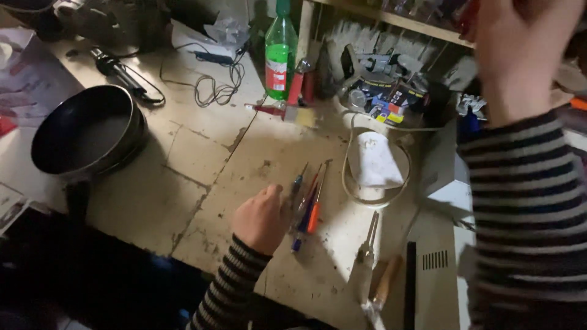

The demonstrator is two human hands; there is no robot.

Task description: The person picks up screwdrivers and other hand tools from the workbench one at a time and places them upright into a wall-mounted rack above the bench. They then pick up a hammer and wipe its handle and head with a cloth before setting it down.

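My left hand [260,217] rests on the worn pale workbench [183,165] in a loose fist, its striped sleeve coming up from the bottom edge. Its knuckles lie against a small bunch of screwdrivers [309,205] with blue, red and orange handles, lying flat and pointing away from me. Nothing shows inside the fist. My right hand [520,49] is raised at the top right, back towards the camera, up by a wooden shelf. Its fingers run out of the picture, and a small red shape [468,18] shows at their left edge.
A black frying pan [82,131] sits at the left. A green plastic bottle [280,52], loose cables [214,85] and cluttered tools line the back. A white cloth [374,160] ringed by cord, pliers [369,241], a wooden-handled tool [386,282] and a white box [449,183] lie to the right.
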